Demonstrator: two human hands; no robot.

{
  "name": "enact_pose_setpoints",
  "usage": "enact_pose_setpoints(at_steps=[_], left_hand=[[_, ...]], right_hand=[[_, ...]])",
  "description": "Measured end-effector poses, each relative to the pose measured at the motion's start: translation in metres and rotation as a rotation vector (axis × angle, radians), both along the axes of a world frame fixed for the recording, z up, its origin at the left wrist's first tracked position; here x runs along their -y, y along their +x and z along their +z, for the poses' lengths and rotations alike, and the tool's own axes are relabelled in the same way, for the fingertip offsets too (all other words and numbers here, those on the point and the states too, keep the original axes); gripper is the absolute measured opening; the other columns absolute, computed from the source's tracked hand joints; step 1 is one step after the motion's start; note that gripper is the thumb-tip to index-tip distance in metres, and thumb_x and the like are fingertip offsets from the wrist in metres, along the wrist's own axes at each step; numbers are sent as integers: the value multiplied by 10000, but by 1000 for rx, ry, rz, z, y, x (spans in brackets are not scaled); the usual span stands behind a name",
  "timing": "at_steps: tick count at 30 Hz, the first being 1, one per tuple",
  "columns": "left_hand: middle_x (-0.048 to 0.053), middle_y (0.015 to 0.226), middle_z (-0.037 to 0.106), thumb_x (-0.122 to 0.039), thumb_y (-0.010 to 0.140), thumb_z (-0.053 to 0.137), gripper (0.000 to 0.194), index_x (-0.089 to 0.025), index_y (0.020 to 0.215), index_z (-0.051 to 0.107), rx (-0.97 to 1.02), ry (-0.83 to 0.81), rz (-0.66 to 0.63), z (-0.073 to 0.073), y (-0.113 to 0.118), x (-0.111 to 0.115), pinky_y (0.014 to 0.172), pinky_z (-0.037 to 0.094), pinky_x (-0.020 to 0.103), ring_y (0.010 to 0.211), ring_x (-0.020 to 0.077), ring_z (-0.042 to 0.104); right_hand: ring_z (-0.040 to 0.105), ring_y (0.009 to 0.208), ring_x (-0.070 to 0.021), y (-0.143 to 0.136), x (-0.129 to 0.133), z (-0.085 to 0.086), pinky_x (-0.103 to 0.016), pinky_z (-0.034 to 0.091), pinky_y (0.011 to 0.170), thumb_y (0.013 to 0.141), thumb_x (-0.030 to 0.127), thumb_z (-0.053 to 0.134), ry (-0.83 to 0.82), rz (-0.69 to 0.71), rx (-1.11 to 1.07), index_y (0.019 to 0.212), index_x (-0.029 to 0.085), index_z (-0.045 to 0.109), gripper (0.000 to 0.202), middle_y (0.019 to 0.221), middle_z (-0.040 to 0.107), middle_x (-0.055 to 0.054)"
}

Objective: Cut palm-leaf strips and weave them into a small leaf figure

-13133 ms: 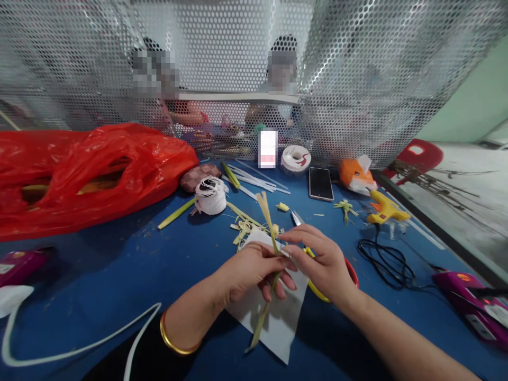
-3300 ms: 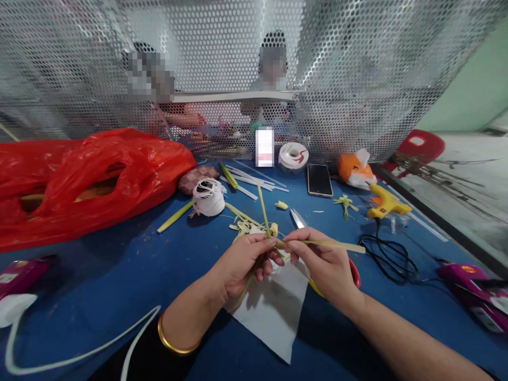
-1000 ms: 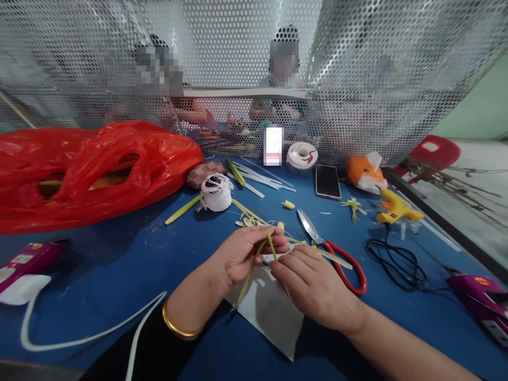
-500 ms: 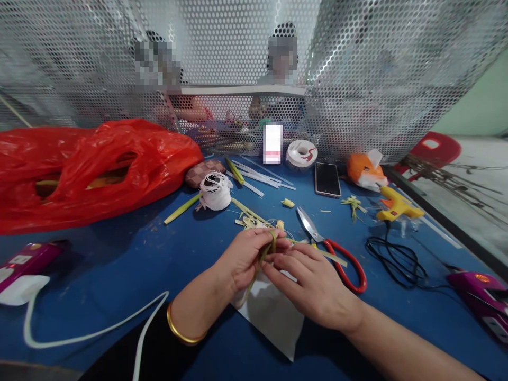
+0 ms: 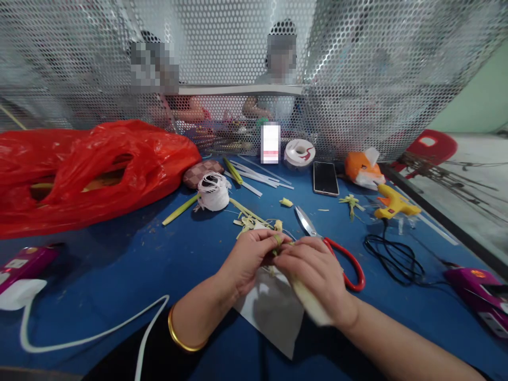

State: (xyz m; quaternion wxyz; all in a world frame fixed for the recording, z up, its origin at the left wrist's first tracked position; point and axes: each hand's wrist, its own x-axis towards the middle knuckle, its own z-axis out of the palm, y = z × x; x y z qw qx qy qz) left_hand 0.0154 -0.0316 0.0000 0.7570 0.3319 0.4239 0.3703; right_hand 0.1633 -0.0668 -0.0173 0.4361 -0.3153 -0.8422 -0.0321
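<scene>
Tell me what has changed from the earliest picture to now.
The leaf strip, first standing up from the left hand, is now folded over at its fingers; a pale, blurred end angles toward the camera along the right hand. Both hands are still on the leaf. The scissors, phone and yellow glue gun stayed put.

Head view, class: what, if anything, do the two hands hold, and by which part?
The left hand pinches a narrow green leaf-like strip at its folded part; the grip of the right hand is hidden and cannot be told.
</scene>
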Motion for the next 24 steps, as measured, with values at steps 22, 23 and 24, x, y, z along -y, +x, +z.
enact_pose_setpoints(at_steps=[22,23,24], left_hand=[[77,695,719,-202,829,615,147,-95,879,702,15,-27,-87,1,-5,-4,495,488,183,521,109,643],[75,684,714,-198,826,619,147,-90,878,703,9,-29,-87,1,-5,-4,498,493,185,516,108,639],[74,682,713,-203,826,621,156,-87,890,704,8,-35,-93,2,-5,-4,496,495,189,512,109,638]], right_hand=[[537,499,-113,8,-6,1,-229,401,513,937,287,515,-487,-341,-286,836,200,614,166,626,623,14],[540,498,-109,8,-6,2,-224,402,514,932,283,528,-468,-343,-281,833,197,623,162,629,631,14],[548,503,-106,9,-6,4,-220,405,516,925,276,540,-451,-342,-279,833,196,632,153,636,640,14]])
